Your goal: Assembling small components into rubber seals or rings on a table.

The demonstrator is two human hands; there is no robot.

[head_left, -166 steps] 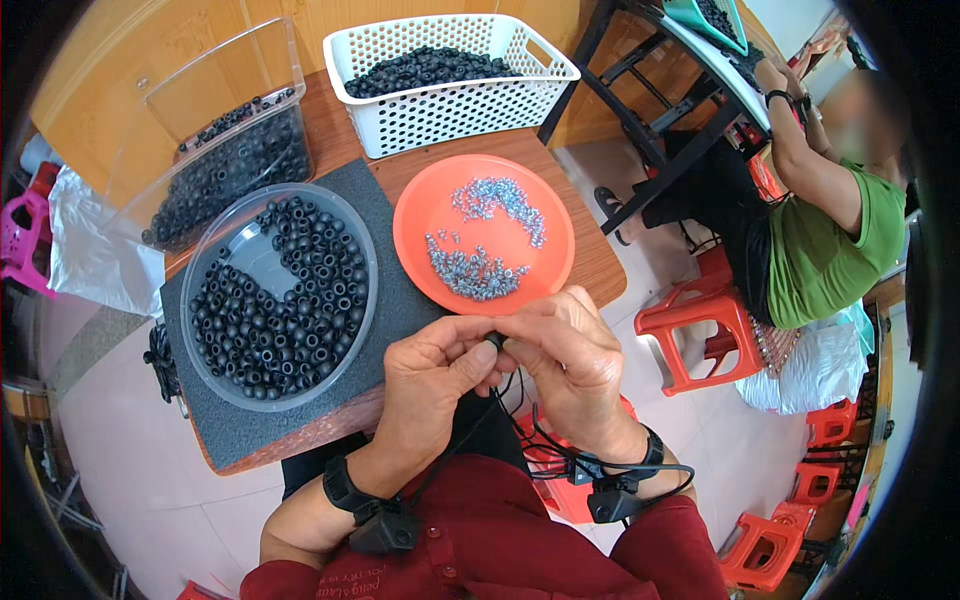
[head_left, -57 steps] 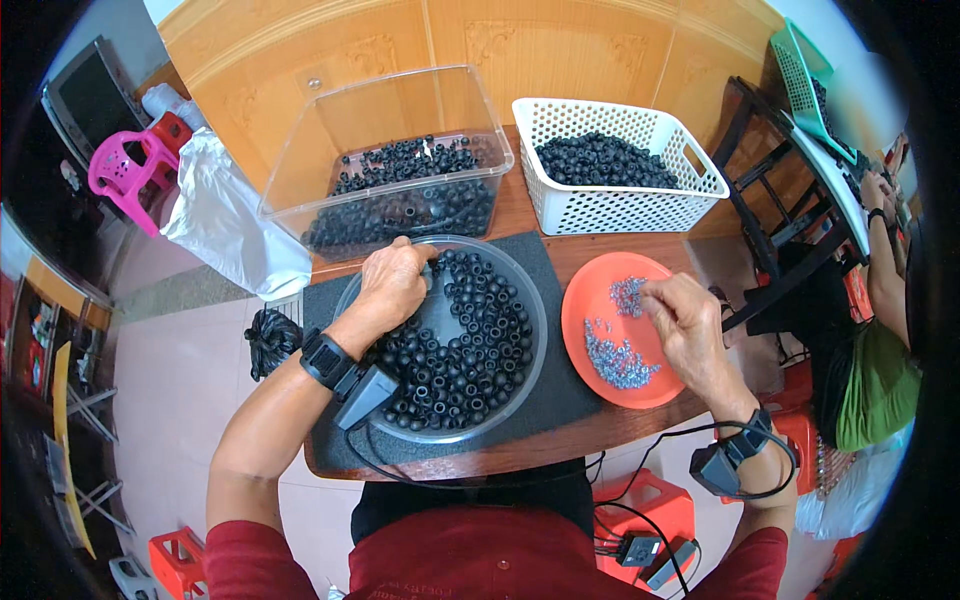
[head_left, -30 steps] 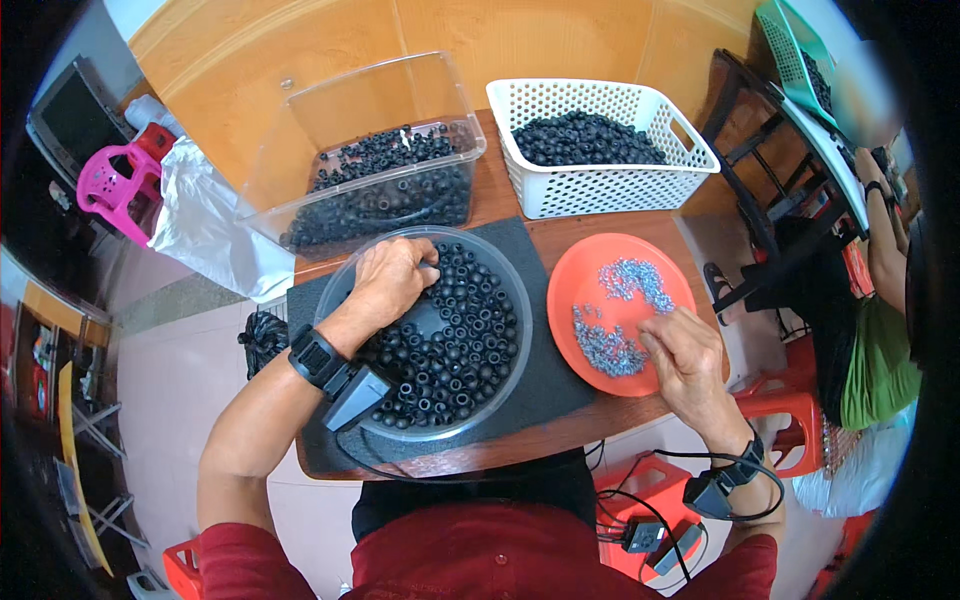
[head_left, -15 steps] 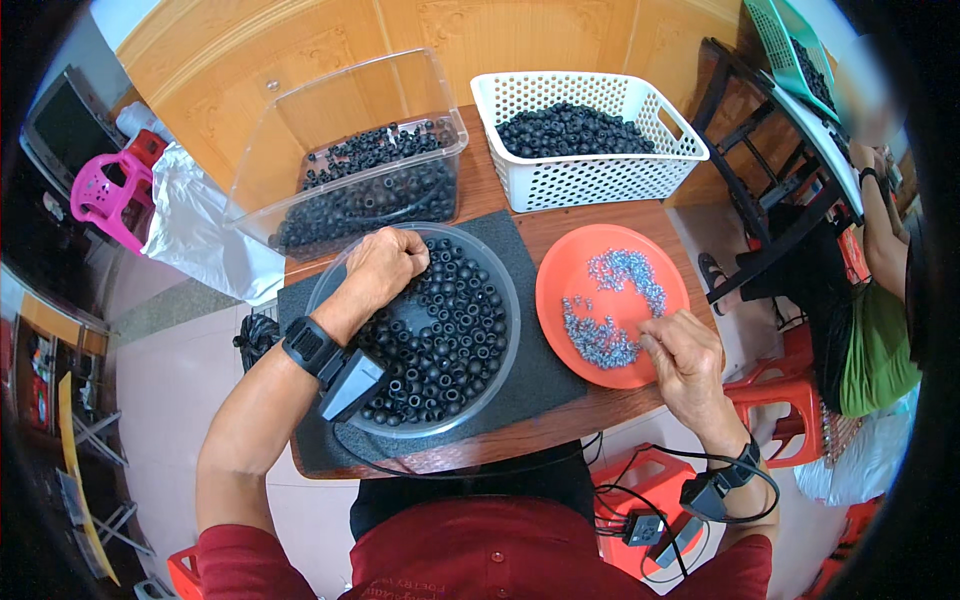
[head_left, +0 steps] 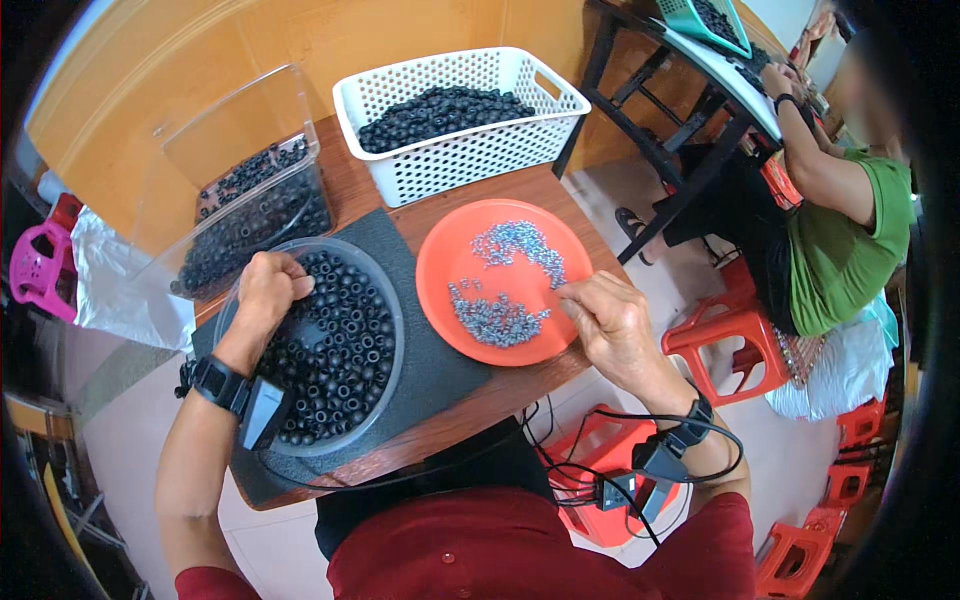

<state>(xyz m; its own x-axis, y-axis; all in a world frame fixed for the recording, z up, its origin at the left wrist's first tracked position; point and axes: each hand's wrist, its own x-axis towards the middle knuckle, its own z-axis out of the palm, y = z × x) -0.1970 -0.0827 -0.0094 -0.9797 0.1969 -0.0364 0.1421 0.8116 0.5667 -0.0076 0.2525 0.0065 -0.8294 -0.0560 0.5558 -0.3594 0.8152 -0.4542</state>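
Observation:
A round clear tub holds many black, round, hollow plastic parts. My left hand reaches over its far left rim, fingers curled and pressed together among the parts; what they pinch is hidden. To the right lies an orange-red plate with small silvery metal pieces spread in two patches. At the plate's right rim, my right hand has thumb and forefinger closed in a pinch. Anything between those fingertips is too small to make out.
Behind the tub stands a clear box of black parts, beside a white perforated basket of more. A dark mat covers part of the wooden table. Cables trail from my wrist devices past a red stool. A co-worker sits at right.
The view has turned right, so the table and its things sit further left and more of the co-worker shows. My left hand stays at the tub; my right hand stays pinched at the plate's right side.

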